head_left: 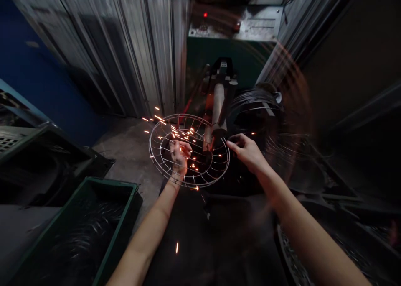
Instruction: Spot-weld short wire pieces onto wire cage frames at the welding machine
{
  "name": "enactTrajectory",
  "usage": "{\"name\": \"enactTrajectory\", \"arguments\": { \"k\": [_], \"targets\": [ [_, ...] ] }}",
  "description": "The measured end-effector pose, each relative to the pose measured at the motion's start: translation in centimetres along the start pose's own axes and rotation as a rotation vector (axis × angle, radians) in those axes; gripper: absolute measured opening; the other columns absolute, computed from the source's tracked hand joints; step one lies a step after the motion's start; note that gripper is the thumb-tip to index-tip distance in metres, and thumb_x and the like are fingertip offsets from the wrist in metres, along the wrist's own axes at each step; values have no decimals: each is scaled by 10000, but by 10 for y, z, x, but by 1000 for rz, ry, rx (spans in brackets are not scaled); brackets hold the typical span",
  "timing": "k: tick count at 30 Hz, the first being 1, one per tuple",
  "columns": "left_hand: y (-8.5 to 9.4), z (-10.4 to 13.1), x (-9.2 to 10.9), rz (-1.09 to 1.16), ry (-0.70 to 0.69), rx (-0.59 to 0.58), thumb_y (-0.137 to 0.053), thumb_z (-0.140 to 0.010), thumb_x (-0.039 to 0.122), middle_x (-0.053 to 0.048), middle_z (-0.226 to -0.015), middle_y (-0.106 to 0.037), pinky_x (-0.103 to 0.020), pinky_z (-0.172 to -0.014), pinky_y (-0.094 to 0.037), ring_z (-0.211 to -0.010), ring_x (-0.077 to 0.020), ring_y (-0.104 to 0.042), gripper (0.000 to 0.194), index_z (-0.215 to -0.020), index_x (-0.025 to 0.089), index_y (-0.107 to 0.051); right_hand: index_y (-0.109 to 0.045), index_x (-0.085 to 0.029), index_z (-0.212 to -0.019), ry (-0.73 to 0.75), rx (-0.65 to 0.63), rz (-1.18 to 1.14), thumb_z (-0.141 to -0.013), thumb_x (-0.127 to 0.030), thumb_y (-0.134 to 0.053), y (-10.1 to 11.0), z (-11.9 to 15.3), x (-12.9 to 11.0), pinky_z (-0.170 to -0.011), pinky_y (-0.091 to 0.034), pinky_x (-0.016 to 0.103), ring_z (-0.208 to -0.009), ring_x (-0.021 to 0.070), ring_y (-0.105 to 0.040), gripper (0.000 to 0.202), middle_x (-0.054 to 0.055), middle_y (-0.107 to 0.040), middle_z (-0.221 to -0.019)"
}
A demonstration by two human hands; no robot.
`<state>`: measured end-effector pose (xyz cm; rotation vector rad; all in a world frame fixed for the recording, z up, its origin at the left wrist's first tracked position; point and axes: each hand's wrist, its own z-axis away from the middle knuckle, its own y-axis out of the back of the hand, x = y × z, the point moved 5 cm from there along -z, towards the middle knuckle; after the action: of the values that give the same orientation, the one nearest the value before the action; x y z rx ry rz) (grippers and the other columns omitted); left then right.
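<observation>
A round wire frame (pixel 190 185) with rings and cross wires lies at the welding machine's metal arm (pixel 218 106). My left hand (pixel 180 154) is at the frame's left inner part, its fingers curled on the wires. At the frame's right edge, my right hand (pixel 246 149) has thumb and fingers pinched together; whatever is between them is too small to make out. Orange sparks fly over the frame and around my left hand.
Green crate (pixel 125 219) with dark wire pieces stands at lower left, below a dark crate (pixel 46 139). Wire rings (pixel 257 98) hang right of the machine. Corrugated metal (pixel 125 39) stands behind. Another bin (pixel 297 256) with metal pieces is at lower right.
</observation>
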<state>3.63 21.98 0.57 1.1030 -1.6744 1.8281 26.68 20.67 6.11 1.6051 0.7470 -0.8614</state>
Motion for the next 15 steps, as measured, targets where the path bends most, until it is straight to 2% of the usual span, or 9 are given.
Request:
{"name": "enactTrajectory", "arguments": {
  "k": [2, 4, 9, 15],
  "targets": [
    [-2, 0, 4, -4, -15, -84, -511, -858, 435, 1, -614, -568, -192, -478, -388, -490, -81, -479, 303, -697, 179, -496, -605, -211, -900, -18, -14, -55, -683, -487, -661, -2, 4, -3, -492, -356, 250, -537, 129, -483, 356, -31, -568, -620],
    [-1, 0, 7, -21, -46, -107, -522, -850, 453, 1, -630, -577, -197, -482, -404, -499, -86, -499, 301, -721, 182, -506, -583, -212, -899, -31, -45, -99, -668, -480, -669, -3, 5, -7, -478, -338, 243, -512, 116, -452, 363, -41, -554, -613],
    [2, 6, 5, -65, -142, -61, -448, -880, 492, 13, -640, -583, -188, -454, -387, -469, -82, -495, 333, -753, 188, -491, -571, -210, -907, 13, -57, -79, -645, -442, -675, -3, -1, -15, -482, -337, 242, -512, 108, -435, 365, -58, -518, -601],
    [1, 4, 7, -121, -203, -18, -427, -900, 493, 4, -640, -599, -189, -462, -392, -459, -78, -494, 366, -734, 183, -528, -556, -212, -919, -9, -55, -66, -645, -408, -642, -7, -6, -12, -493, -353, 251, -522, 119, -454, 348, -62, -517, -590]
  ]
}}
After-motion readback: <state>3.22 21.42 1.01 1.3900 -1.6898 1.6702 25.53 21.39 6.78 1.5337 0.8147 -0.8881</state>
